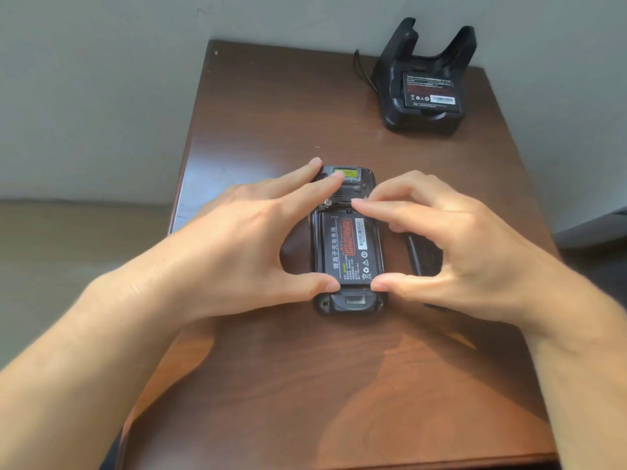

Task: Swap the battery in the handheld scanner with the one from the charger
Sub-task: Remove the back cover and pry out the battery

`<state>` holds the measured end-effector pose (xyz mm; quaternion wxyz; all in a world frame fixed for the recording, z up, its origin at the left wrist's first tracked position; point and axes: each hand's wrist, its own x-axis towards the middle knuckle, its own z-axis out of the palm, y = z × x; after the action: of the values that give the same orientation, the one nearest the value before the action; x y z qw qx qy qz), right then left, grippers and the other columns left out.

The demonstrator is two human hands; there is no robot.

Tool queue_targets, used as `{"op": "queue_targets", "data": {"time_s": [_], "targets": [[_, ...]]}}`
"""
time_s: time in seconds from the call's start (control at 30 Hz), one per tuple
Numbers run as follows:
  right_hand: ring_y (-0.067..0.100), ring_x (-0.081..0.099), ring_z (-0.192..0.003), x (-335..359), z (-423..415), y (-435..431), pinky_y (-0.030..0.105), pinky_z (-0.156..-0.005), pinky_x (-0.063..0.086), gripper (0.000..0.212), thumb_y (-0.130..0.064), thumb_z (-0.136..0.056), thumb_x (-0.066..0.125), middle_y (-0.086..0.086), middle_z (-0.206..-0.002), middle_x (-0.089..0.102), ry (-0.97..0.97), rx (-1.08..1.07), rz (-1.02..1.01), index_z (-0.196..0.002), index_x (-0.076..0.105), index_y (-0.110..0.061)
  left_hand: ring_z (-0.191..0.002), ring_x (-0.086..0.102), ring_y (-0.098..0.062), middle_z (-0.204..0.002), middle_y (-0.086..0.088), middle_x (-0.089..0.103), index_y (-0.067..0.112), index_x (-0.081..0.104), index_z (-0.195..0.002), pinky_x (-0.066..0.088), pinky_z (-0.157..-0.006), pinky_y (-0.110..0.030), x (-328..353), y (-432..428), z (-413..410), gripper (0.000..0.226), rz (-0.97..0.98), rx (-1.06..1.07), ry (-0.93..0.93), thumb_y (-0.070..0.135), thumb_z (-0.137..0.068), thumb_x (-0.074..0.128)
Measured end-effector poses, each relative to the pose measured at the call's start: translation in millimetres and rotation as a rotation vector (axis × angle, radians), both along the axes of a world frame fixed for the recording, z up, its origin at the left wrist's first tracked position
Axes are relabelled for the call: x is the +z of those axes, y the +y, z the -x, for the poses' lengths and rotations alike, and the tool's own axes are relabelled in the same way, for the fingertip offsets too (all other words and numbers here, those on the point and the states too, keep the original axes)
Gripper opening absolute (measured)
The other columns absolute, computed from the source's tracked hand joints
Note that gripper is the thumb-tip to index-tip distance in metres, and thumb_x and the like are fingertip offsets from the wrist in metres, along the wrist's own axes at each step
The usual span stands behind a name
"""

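Note:
The black handheld scanner (349, 301) lies face down in the middle of the brown table, its back cover off. A black battery (349, 249) with red and white print sits in its open bay. My left hand (244, 245) rests on the scanner's left side, fingers on its top end and thumb at the battery's lower edge. My right hand (441, 245) mirrors it on the right, index fingertip at the battery's top edge and thumb at its bottom. At the far right stands the black charger cradle (424, 120) with a second battery (431, 93) in it.
The scanner's black back cover (422, 256) lies on the table under my right palm. The wooden table (305, 385) abuts a grey wall at the back. A black cable (363, 71) leaves the charger's left side. The table's left edge drops off beside my left forearm.

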<state>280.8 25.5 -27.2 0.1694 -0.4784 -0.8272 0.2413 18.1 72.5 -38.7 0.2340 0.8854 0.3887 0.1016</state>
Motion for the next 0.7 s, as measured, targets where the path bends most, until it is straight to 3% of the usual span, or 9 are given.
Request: {"op": "queue_targets", "data": {"time_s": [0.23,0.4,0.5,0.7], "targets": [[0.023,0.062,-0.12,-1.5,-1.9,-3.0,0.028,-0.078,0.064,0.066,-0.018,-0.079,0.087,0.003,-0.128,0.061,0.162,-0.012,-0.038,-0.14,0.061,-0.016,-0.137,0.051,-0.031,-0.164,-0.004,0.029,0.037,0.038,-0.151,0.048,-0.104,-0.051,0.4,-1.9,-1.3,0.092,-0.056,-0.001,0.021,0.077,-0.07,0.054],[0.018,0.059,-0.127,1.3,-4.4,-2.0,0.028,-0.08,0.064,0.064,-0.027,-0.077,0.087,-0.004,-0.133,0.058,0.153,0.006,0.055,-0.137,0.064,-0.024,-0.129,0.058,-0.035,-0.161,-0.006,0.034,0.031,0.05,-0.144,0.05,-0.1,-0.052,0.1,-3.0,-2.2,0.084,-0.079,0.0,0.009,0.073,-0.071,0.057],[0.018,0.057,-0.129,0.7,-2.9,-1.9,0.028,-0.08,0.063,0.063,-0.028,-0.077,0.087,-0.006,-0.134,0.059,0.136,0.006,0.05,-0.136,0.064,-0.027,-0.129,0.059,-0.028,-0.158,-0.004,0.039,0.027,0.056,-0.141,0.053,-0.099,-0.048,-0.3,-0.7,-0.5,0.08,-0.071,0.015,-0.05,0.068,-0.073,0.059],[0.019,0.06,-0.125,-1.8,-0.5,-4.8,0.027,-0.076,0.063,0.06,-0.024,-0.075,0.089,-0.004,-0.13,0.062,0.118,0.006,-0.041,-0.131,0.067,-0.023,-0.135,0.053,-0.026,-0.162,-0.002,0.033,0.03,0.051,-0.144,0.051,-0.101,-0.049,-1.0,2.4,3.7,0.091,-0.051,-0.022,-0.025,0.08,-0.069,0.056]]}}
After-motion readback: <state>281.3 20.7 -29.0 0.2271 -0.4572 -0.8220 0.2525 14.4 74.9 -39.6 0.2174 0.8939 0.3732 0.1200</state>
